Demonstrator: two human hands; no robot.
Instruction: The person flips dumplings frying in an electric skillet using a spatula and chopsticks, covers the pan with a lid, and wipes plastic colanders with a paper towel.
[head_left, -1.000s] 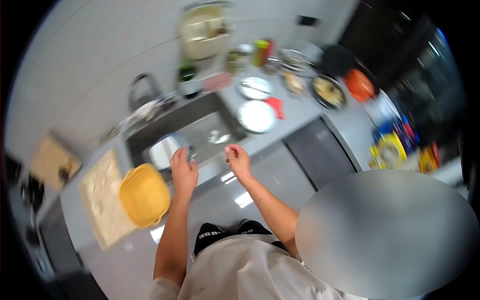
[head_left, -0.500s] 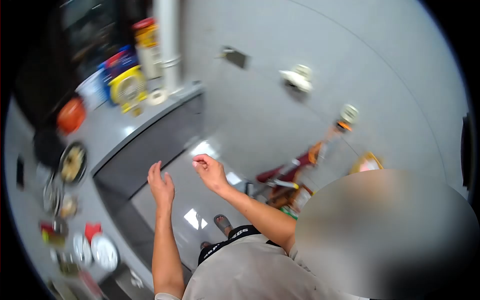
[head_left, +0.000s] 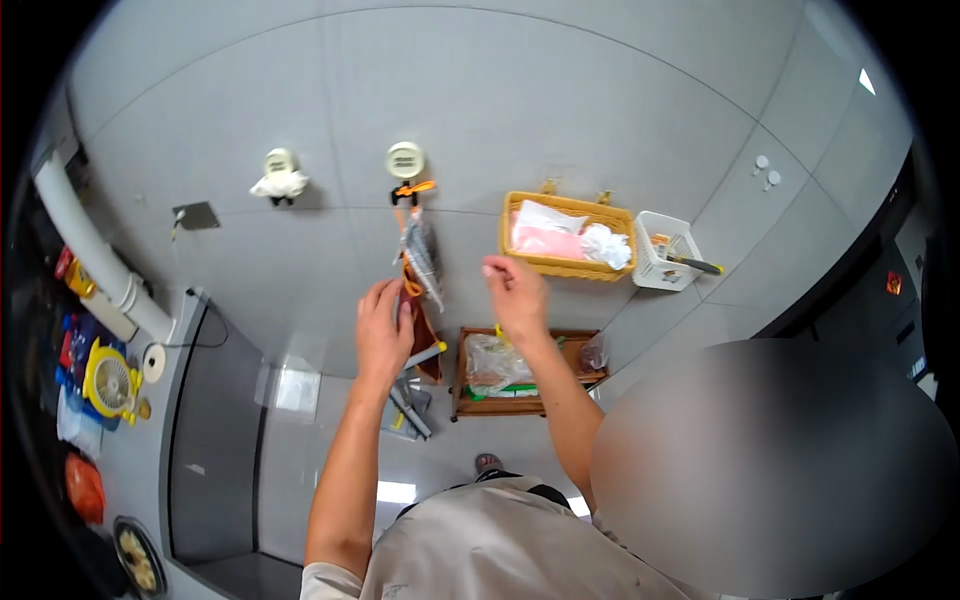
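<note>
My left hand (head_left: 383,330) is raised in front of the wall, thumb apart from its fingers, with nothing seen in it. In the view it overlaps a dark red hanging item (head_left: 425,345) and lies just below a grey folded bundle (head_left: 421,255) with an orange strap; I cannot tell whether it touches either. My right hand (head_left: 518,302) is held up with its fingers curled in, and no object shows in them. Just above it in the view is a yellow woven basket (head_left: 520,262) holding pink and white packs and a crumpled white bag.
A white plastic basket (head_left: 655,275) with a yellow-and-black-handled tool hangs beside the woven one. Below stands a brown wooden cart (head_left: 500,407) with plastic bags. Along the left runs a grey counter (head_left: 150,450) with a yellow fan (head_left: 112,382) and a pan of food (head_left: 138,560).
My view has swung right, from the counter to the wall with the baskets and hanging items. Both hands stay raised and are now farther apart; my right hand's fingers remain curled.
</note>
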